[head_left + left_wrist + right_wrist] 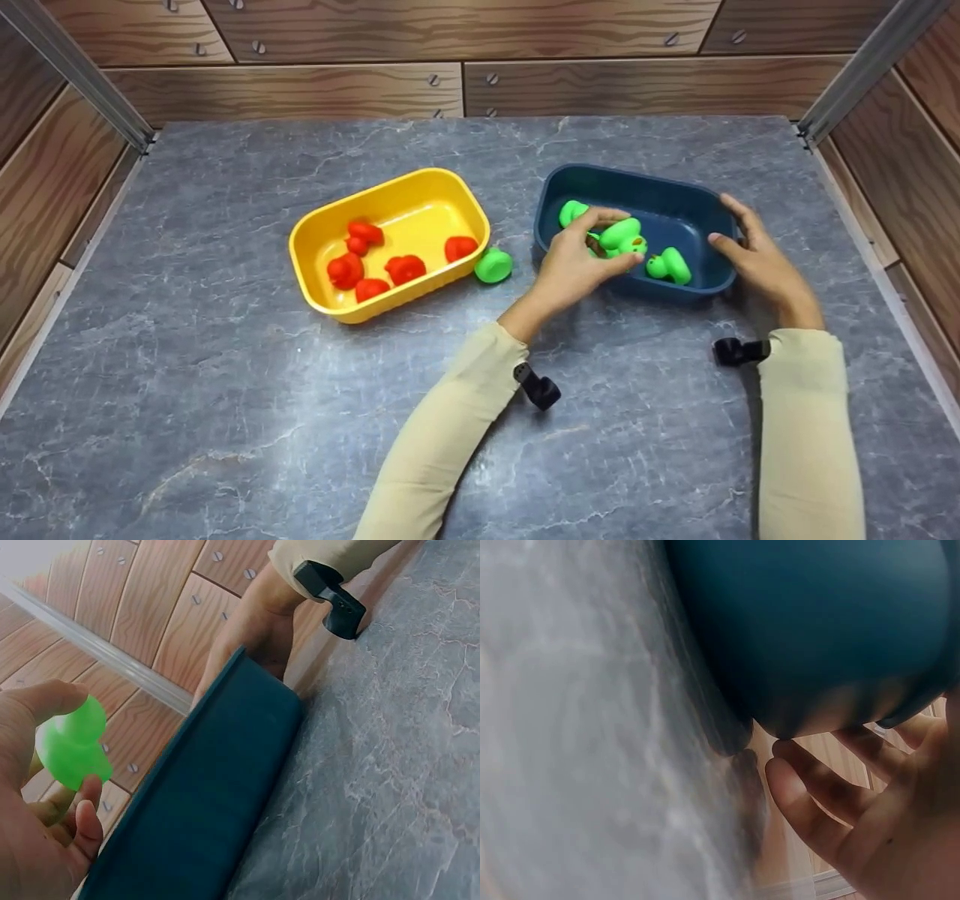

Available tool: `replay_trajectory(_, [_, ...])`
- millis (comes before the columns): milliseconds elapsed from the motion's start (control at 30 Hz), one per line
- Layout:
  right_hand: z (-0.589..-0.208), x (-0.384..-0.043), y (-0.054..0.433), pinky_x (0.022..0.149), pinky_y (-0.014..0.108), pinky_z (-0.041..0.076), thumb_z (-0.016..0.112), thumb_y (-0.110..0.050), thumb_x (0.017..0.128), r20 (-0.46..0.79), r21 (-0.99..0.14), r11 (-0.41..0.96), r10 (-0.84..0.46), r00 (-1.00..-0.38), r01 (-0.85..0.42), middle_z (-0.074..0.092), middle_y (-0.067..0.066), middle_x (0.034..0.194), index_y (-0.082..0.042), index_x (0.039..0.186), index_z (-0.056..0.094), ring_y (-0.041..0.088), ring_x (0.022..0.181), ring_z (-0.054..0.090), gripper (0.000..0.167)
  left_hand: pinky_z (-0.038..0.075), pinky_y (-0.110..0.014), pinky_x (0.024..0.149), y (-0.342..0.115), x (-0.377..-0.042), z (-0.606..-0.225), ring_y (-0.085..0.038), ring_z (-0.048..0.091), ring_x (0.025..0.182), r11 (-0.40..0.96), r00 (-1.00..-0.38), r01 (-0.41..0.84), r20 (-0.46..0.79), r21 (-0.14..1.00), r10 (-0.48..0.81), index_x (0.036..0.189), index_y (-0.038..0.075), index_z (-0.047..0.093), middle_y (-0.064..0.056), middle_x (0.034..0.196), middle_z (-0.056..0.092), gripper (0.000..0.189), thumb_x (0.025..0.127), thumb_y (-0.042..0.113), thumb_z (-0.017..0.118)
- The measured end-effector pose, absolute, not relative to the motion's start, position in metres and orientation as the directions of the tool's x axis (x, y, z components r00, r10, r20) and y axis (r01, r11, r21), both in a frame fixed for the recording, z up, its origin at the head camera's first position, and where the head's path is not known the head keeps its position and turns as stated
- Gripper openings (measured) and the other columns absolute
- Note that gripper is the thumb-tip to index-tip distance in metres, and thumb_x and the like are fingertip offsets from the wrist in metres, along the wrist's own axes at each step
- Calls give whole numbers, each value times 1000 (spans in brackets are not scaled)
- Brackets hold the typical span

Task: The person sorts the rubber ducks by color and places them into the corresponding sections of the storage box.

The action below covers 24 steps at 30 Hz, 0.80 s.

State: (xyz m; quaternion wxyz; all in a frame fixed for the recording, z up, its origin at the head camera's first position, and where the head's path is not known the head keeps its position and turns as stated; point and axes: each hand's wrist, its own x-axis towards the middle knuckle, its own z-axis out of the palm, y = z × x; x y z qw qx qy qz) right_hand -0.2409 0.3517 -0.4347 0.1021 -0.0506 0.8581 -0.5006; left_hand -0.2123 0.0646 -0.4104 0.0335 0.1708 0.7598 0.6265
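My left hand (574, 259) pinches a green toy duck (621, 236) between thumb and fingers, over the front left part of a dark blue bin (637, 180). In the left wrist view the same duck (75, 742) shows above the bin's wall (202, 780). At the bin's right end, my right hand (765, 259) grips the rim, thumb over the edge and fingers along the outer wall. Inside the bin lie a green duck (670, 266) at the front and another green duck (574, 213) at the left, partly hidden by my left hand.
A yellow bin (412, 184) stands to the left, with several red ducks (405, 268) in it. Between the bins, a green duck (493, 266) lies tipped on the grey marbled table (225, 420), close against the yellow bin. Wood-patterned walls (300, 94) enclose the back and sides.
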Motion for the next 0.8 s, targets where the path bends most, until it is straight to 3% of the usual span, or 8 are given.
replay_trajectory(200, [-435, -240, 352, 84, 4, 36, 46, -34, 101, -134, -874, 485, -190, -973, 26, -8, 17, 162, -24, 156, 1, 48, 144, 10, 72, 45, -16, 64, 78, -217, -410, -9, 54, 74, 228, -942, 229, 157, 946, 298, 123, 21, 60, 6, 120, 64, 47, 80, 29, 79])
replay_trajectory(300, [-435, -240, 352, 105, 18, 33, 46, -34, 101, -135, -873, 487, -194, -972, 24, -10, 16, 162, -23, 156, 0, 46, 145, 5, 73, 43, -16, 63, 83, -218, -409, -8, 53, 73, 293, -946, 225, 136, 929, 295, 123, 25, 60, 10, 119, 63, 47, 81, 33, 78])
replay_trajectory(400, [-434, -241, 352, 108, 21, 31, 46, -34, 101, -134, -864, 504, -194, -972, 18, -10, 16, 162, -23, 156, 0, 46, 146, 4, 73, 42, -16, 63, 85, -219, -409, -4, 52, 71, 344, -949, 215, 112, 914, 296, 123, 28, 59, 13, 119, 63, 46, 82, 37, 76])
replay_trajectory(433, [-434, -241, 352, 107, 20, 32, 46, -34, 101, -132, -864, 503, -193, -972, 17, -9, 16, 162, -22, 156, 0, 46, 146, 5, 73, 42, -16, 63, 86, -220, -409, -4, 52, 71, 355, -949, 214, 107, 910, 297, 123, 28, 59, 13, 119, 63, 46, 82, 38, 76])
replay_trajectory(500, [-434, -240, 352, 93, 8, 35, 46, -35, 101, -132, -862, 507, -193, -972, 17, -9, 17, 162, -23, 156, 0, 47, 145, 8, 73, 43, -17, 64, 86, -220, -409, -5, 54, 73, 370, -948, 211, 98, 905, 302, 124, 28, 58, 13, 120, 62, 46, 83, 39, 75])
replay_trajectory(567, [-434, -240, 352, 82, 3, 36, 46, -35, 101, -135, -865, 501, -191, -972, 22, -8, 18, 162, -23, 156, 1, 48, 144, 11, 73, 44, -16, 67, 85, -220, -409, -5, 57, 80, 381, -946, 211, 90, 900, 310, 127, 28, 57, 12, 123, 62, 48, 83, 40, 74])
replay_trajectory(733, [-433, -240, 350, 81, 3, 36, 47, -35, 101, -149, -872, 489, -184, -972, 41, -7, 19, 161, -25, 156, 1, 48, 142, 14, 73, 49, -18, 80, 83, -221, -408, -5, 61, 109, 431, -947, 203, 65, 879, 314, 138, 30, 51, 8, 136, 58, 57, 86, 44, 70])
replay_trajectory(800, [-433, -240, 350, 82, 4, 37, 47, -36, 100, -157, -868, 494, -177, -972, 50, -6, 18, 162, -26, 156, 1, 47, 143, 13, 73, 50, -21, 83, 82, -221, -408, -5, 60, 113, 450, -950, 199, 59, 871, 306, 140, 32, 49, 7, 137, 57, 59, 87, 46, 68])
